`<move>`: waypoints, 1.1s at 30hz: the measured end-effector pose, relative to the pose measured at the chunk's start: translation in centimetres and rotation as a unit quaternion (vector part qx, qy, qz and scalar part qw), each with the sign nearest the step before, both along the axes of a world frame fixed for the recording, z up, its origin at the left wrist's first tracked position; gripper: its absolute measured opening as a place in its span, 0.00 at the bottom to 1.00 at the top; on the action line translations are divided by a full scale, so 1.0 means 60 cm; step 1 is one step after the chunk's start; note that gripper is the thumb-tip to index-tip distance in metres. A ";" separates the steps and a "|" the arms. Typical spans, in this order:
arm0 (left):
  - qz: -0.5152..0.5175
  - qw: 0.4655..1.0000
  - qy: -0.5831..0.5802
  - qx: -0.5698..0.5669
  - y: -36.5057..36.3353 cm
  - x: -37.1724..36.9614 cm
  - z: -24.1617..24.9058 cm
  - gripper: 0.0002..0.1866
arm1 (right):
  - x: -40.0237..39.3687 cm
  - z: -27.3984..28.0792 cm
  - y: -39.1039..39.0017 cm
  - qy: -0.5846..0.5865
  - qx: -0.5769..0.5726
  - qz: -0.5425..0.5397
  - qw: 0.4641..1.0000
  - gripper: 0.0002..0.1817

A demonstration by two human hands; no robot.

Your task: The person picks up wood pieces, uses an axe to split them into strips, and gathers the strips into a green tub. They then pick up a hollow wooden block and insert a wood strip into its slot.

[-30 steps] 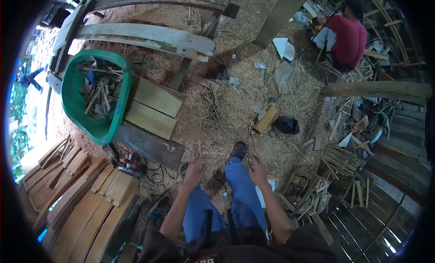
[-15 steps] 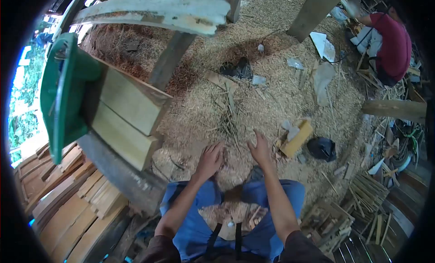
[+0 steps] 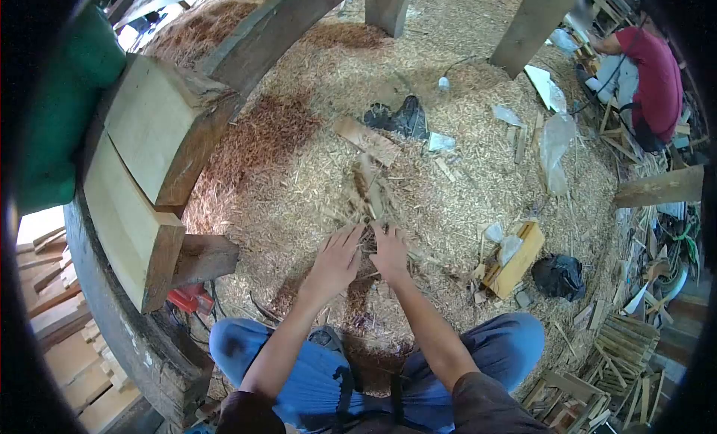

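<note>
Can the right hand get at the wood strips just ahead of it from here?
Likely yes: the right hand is close by the wood strips, and nothing visible stands between them.

From the left hand (image 3: 336,264) and right hand (image 3: 390,253), wood scraps (image 3: 371,181) are lying on shavings (image 3: 463,210) at 12 o'clock. Two boards (image 3: 149,128) are lying at 10, a tub (image 3: 67,113) sitting past them. At 3, a plastic bag (image 3: 559,277) is lying beside a wood block (image 3: 520,261). A person (image 3: 651,83) is sitting at 2.
</note>
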State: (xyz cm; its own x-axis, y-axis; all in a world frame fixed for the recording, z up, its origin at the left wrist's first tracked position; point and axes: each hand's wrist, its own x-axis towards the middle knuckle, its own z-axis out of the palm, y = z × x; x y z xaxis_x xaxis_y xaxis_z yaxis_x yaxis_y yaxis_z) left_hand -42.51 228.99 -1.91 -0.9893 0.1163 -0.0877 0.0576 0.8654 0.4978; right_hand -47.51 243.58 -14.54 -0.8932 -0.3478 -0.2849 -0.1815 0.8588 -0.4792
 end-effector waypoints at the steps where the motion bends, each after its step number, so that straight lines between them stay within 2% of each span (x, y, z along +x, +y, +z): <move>1: 0.004 1.000 -0.013 -0.001 -0.003 0.001 0.000 0.30 | -0.001 -0.003 0.012 -0.039 -0.017 0.023 0.999 0.46; 2: 0.012 1.000 -0.025 -0.002 -0.005 0.002 -0.005 0.29 | 0.001 -0.009 0.023 0.034 -0.008 0.000 0.999 0.39; 5: 0.022 0.999 -0.015 0.025 -0.007 -0.023 -0.004 0.29 | -0.053 -0.024 0.075 0.101 -0.029 0.040 0.994 0.37; 6: 0.025 0.999 -0.014 0.028 -0.006 -0.029 0.003 0.29 | -0.068 0.018 0.094 0.116 -0.035 0.043 0.992 0.28; 10: -0.016 0.999 -0.047 0.016 0.014 -0.034 0.063 0.33 | -0.128 0.138 0.178 0.053 0.001 0.105 0.993 0.29; 12: -0.031 0.999 -0.039 0.014 0.034 -0.045 0.071 0.34 | -0.131 0.197 0.210 0.125 0.014 0.116 0.985 0.29; 13: -0.038 0.999 -0.029 -0.014 0.042 -0.049 0.065 0.36 | -0.129 0.195 0.221 0.128 0.016 0.114 0.985 0.29; 15: -0.040 0.998 -0.016 -0.036 0.053 -0.061 0.037 0.38 | -0.119 0.185 0.247 0.179 -0.020 0.018 0.984 0.26; 16: -0.038 0.998 -0.042 -0.002 0.054 -0.066 0.021 0.39 | -0.118 0.195 0.242 0.125 -0.002 -0.021 0.992 0.24; 17: -0.040 0.996 -0.072 0.028 0.053 -0.069 0.008 0.40 | -0.125 0.177 0.246 0.122 -0.003 -0.021 0.992 0.24; 20: -0.002 0.995 -0.088 0.054 0.051 -0.050 -0.049 0.42 | -0.112 0.136 0.257 0.173 -0.061 -0.048 0.982 0.24; 23: -0.036 0.988 -0.139 0.065 0.064 -0.060 -0.062 0.45 | -0.127 0.134 0.251 0.192 -0.095 -0.029 0.976 0.24; 26: -0.053 0.993 -0.072 0.072 0.077 -0.075 -0.049 0.46 | -0.138 0.129 0.247 0.173 -0.076 -0.030 0.982 0.23; 28: -0.054 0.992 -0.092 0.066 0.072 -0.082 -0.040 0.46 | -0.153 0.144 0.248 0.175 -0.067 -0.015 0.982 0.23; 31: -0.058 0.990 -0.114 0.066 0.070 -0.082 -0.031 0.48 | -0.167 0.177 0.267 0.214 -0.032 -0.046 0.975 0.24; 33: -0.051 0.989 -0.113 0.075 0.072 -0.085 -0.033 0.49 | -0.176 0.178 0.282 0.250 0.008 -0.105 0.963 0.24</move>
